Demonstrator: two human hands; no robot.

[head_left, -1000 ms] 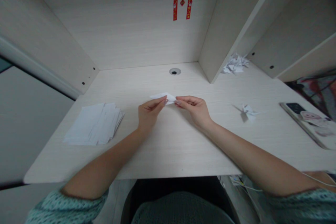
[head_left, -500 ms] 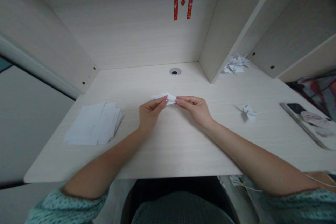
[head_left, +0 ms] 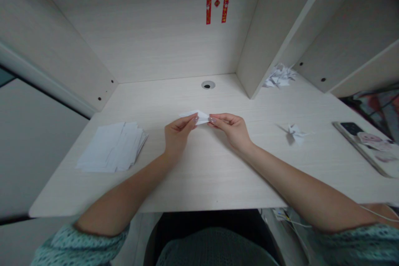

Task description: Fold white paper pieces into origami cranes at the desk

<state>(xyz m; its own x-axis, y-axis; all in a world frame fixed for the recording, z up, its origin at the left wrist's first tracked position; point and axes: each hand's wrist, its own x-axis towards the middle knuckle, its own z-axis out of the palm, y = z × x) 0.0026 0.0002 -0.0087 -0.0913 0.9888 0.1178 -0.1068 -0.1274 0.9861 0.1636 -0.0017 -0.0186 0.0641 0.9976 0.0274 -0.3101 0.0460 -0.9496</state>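
A small folded white paper (head_left: 202, 116) is held between both hands above the middle of the desk. My left hand (head_left: 181, 130) pinches it from the left with thumb and fingertips, and part of the paper sticks out behind those fingers. At the paper's right end, my right hand (head_left: 231, 127) grips the narrow tip between thumb and forefinger. The hidden side of the folds cannot be made out. Off to the right, a folded paper crane (head_left: 296, 133) stands alone. On the left lies a spread stack of white paper sheets (head_left: 109, 147).
A heap of folded papers (head_left: 280, 76) sits behind the upright divider (head_left: 264, 45) at the back right. A phone (head_left: 368, 145) lies near the right edge. The desk (head_left: 199, 183) has a round cable hole (head_left: 208, 85) at the back.
My left hand has shifted very slightly to the left along the paper. The right hand's pinch on the tip looks nearly the same.
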